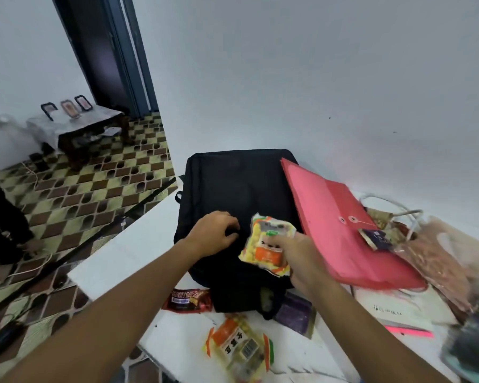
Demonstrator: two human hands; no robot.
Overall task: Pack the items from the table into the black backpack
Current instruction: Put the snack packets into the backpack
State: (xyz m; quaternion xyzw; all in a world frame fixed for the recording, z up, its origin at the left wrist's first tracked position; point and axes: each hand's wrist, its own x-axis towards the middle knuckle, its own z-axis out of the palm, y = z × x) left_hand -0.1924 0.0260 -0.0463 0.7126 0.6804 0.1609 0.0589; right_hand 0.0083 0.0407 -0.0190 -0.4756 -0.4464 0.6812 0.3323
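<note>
Backpack (233, 189) lies on the surface (138, 244). Left hand (213, 234) grips its fabric; right hand (302, 258) holds a snack packet (266, 244).

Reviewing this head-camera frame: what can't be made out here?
- Black backpack: whether it is open; the left hand and the snack packet held by the right hand cover that spot.
- Left hand's fingers: curled on the backpack; what they grip is hidden.
- Plastic bag at the right: motion blur, contents unreadable.
- Dark item: blurred, cut off by the right edge.
- Purple item: partly under the backpack.
</note>
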